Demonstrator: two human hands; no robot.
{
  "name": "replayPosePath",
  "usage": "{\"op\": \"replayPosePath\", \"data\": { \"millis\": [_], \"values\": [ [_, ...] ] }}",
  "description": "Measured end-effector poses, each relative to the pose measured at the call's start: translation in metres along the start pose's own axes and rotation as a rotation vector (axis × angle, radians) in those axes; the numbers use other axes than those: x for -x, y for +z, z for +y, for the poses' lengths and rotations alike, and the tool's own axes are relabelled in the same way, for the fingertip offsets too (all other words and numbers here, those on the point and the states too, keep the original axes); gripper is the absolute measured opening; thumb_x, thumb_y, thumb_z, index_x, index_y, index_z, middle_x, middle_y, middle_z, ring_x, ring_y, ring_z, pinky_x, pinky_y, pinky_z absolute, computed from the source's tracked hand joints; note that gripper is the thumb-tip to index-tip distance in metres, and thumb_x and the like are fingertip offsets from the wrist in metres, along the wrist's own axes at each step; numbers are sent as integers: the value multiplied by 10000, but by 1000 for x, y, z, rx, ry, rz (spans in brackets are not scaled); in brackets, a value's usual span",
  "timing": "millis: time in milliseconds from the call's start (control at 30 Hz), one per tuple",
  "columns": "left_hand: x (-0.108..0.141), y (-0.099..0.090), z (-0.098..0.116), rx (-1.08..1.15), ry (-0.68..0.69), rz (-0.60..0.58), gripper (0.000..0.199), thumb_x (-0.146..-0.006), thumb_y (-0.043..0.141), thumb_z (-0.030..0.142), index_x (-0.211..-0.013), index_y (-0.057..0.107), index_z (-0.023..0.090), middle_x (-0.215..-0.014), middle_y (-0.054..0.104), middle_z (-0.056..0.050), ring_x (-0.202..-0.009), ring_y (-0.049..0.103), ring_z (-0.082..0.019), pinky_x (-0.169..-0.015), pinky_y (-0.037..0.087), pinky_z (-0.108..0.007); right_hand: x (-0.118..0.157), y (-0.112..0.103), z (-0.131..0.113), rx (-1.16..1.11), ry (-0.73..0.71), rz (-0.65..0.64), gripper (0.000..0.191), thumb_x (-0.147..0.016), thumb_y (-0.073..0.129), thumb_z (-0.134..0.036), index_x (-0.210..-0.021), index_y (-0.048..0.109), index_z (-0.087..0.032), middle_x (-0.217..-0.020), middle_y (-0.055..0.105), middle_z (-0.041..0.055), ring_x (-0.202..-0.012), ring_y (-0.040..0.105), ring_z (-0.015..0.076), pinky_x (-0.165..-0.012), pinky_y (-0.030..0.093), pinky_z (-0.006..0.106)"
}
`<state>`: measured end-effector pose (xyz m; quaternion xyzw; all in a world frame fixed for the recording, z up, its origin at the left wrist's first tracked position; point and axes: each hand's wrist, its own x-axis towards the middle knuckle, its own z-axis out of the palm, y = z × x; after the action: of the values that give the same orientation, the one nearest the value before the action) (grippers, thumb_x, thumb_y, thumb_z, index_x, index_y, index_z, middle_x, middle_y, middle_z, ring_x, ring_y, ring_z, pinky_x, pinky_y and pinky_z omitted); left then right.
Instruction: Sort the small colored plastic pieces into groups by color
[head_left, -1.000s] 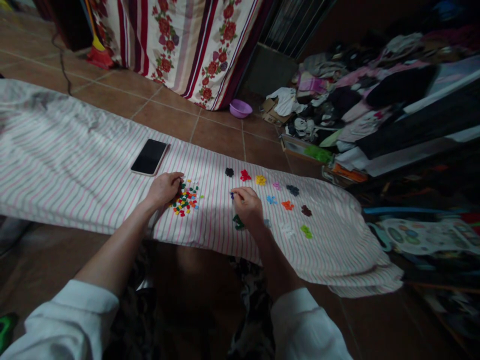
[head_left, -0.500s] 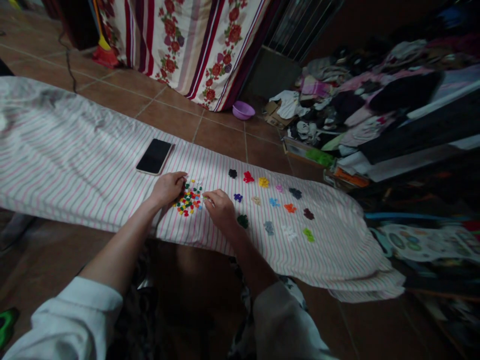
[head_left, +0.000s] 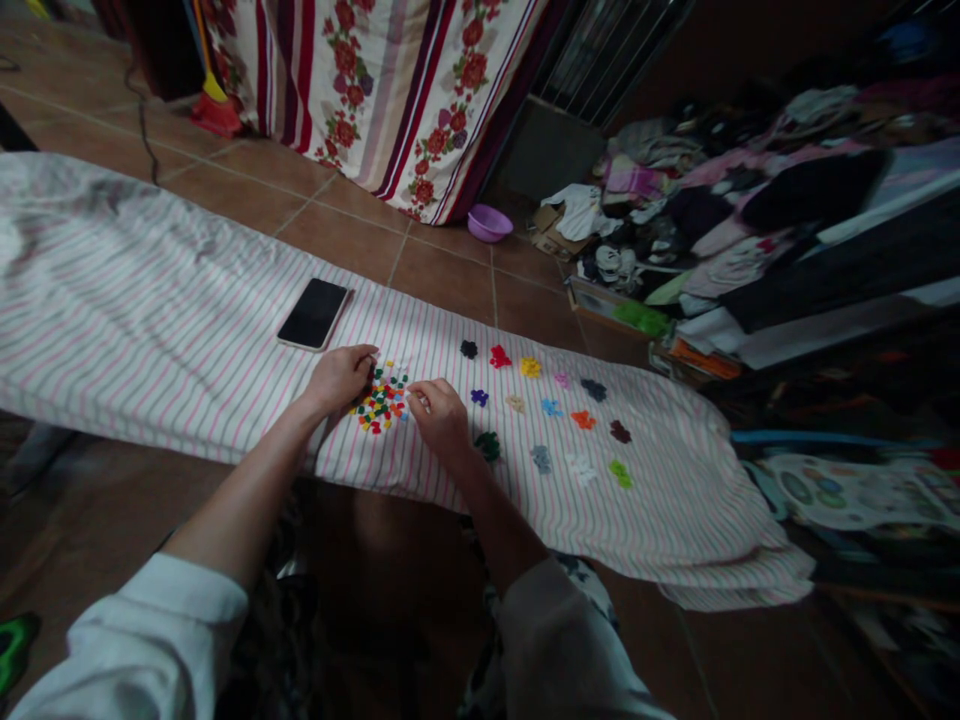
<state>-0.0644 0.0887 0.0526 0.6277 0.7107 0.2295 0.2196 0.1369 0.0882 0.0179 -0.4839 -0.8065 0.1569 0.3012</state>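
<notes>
A mixed pile of small coloured pieces (head_left: 384, 400) lies on the striped cloth (head_left: 420, 465) between my hands. My left hand (head_left: 341, 378) rests at the pile's left edge, fingers curled together; what they hold, if anything, is too small to name. At the right edge my right hand (head_left: 439, 410) has thumb and fingertips pinched, their contents also unclear. Right of it are several single-colour heaps, among them black (head_left: 469, 349), red (head_left: 499, 356), yellow (head_left: 530, 367), orange (head_left: 583, 420), lime green (head_left: 620, 473) and dark green (head_left: 487, 445), the last beside my right wrist.
A dark-screened phone (head_left: 313, 314) lies on the cloth behind my left hand. Beyond the cloth's far edge, a purple bowl (head_left: 490, 223) stands on the tiled floor near a floral curtain (head_left: 405, 100). Clothes and boxes are heaped at the right.
The whole view has shifted slightly. Both hands stay beside the mixed pile, with the right fingertips moved only a little.
</notes>
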Motion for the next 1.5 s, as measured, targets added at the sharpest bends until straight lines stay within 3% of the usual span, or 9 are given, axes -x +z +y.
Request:
{"op": "replayPosePath", "data": {
  "millis": [200, 467, 700, 867, 1067, 1300, 1500],
  "values": [
    [2, -1, 3, -70, 5, 12, 419, -960, 402, 286, -1270, 673, 208, -1207, 728, -77, -1129, 669, -218, -997, 490, -304, 1, -4, -1, -149, 104, 77, 131, -856, 554, -227, -880, 681, -202, -868, 682, 47, -751, 622, 162, -776, 533, 302],
    [-2, 3, -2, -94, 40, 9, 438, -947, 391, 281, -1279, 664, 194, -1146, 747, -73, -1060, 689, -214, -965, 510, -312, 8, 1, 7, -475, 332, 115, 104, -771, 586, -294, -851, 615, -233, -756, 687, 0, -676, 671, 160, -675, 568, 292],
    [-5, 9, -3, -151, 42, 29, 456, -947, 375, 316, -1289, 656, 205, -1129, 750, -74, -1048, 690, -225, -947, 514, -328, 18, -13, 12, -519, 345, 145, 114, -730, 592, -293, -828, 589, -235, -694, 647, -27, -637, 652, 144, -652, 565, 276],
    [-6, 10, -4, -185, 52, 42, 466, -937, 368, 324, -1275, 666, 208, -1126, 749, -88, -1037, 691, -245, -937, 521, -353, 32, -38, 23, -443, 355, 229, 110, -723, 576, -291, -815, 581, -231, -666, 604, -40, -592, 595, 128, -609, 519, 257],
    [-5, 9, -2, -210, 49, 45, 476, -937, 358, 325, -1265, 675, 186, -1130, 737, -135, -1046, 684, -293, -936, 523, -419, 53, -87, 43, -331, 401, 417, 161, -748, 569, -330, -861, 597, -219, -691, 562, -43, -584, 511, 112, -618, 472, 253],
    [-3, 7, 0, -225, 26, 28, 462, -946, 365, 337, -1273, 661, 197, -1119, 736, -123, -1034, 677, -285, -915, 519, -403, 94, -140, 90, -216, 547, 611, 260, -718, 609, -411, -878, 595, -206, -708, 554, -28, -631, 511, 134, -635, 461, 279],
    [-2, 5, 2, -237, 17, 3, 490, -936, 342, 355, -1294, 646, 214, -1143, 729, -102, -1045, 669, -265, -913, 516, -363, 142, -159, 118, 2, 629, 580, 285, -728, 566, -442, -863, 633, -200, -735, 628, 19, -680, 573, 177, -690, 483, 316]
  ]
}}
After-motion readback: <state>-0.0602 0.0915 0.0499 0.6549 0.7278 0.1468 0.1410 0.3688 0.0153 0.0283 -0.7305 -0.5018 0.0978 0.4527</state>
